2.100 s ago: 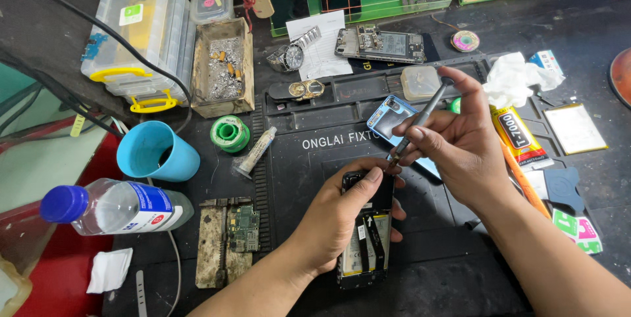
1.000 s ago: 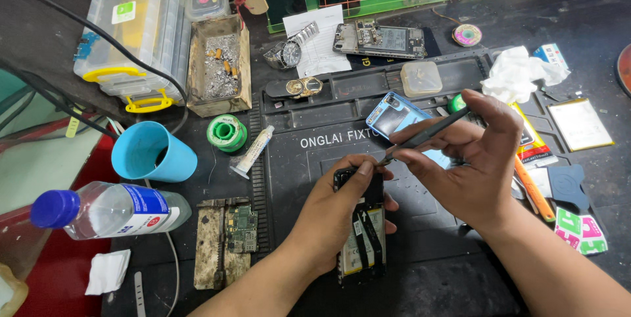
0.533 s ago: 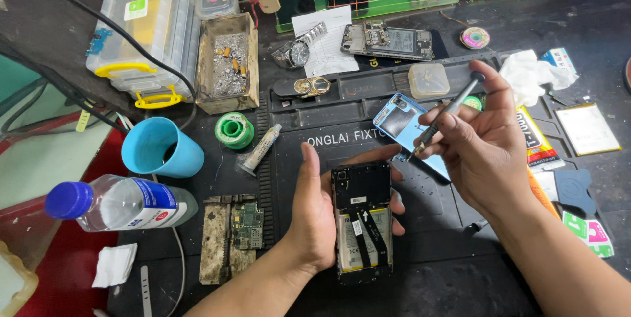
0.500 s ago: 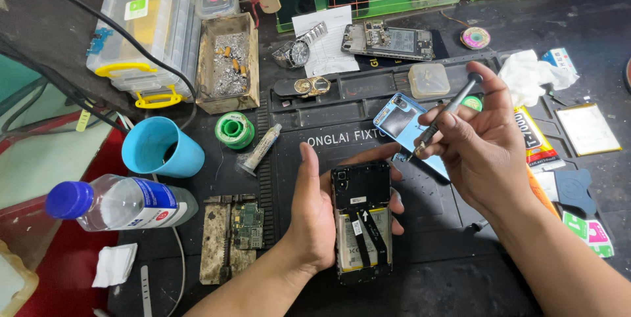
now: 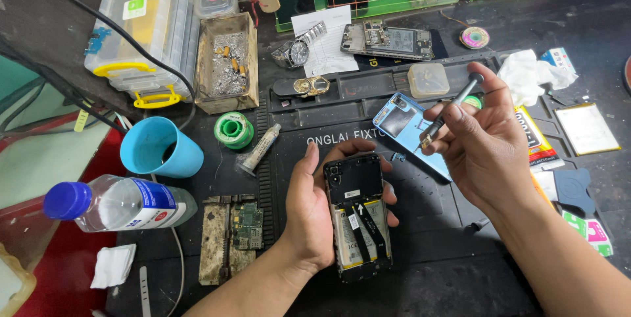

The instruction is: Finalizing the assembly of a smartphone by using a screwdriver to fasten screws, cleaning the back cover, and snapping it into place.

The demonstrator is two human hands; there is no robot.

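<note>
Opened smartphone [image 5: 358,215], back off, battery and flex cables exposed, lies in left hand [image 5: 315,215] above black repair mat [image 5: 420,277]; fingers curled round its edges. Right hand [image 5: 486,143] pinches small screwdriver [image 5: 450,110], tip down, above blue back cover [image 5: 407,126]. Blue cup [image 5: 158,149] and water bottle [image 5: 118,202] well left.

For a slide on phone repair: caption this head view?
Left hand cradles an opened phone while right hand lifts a screwdriver above the mat.
</note>
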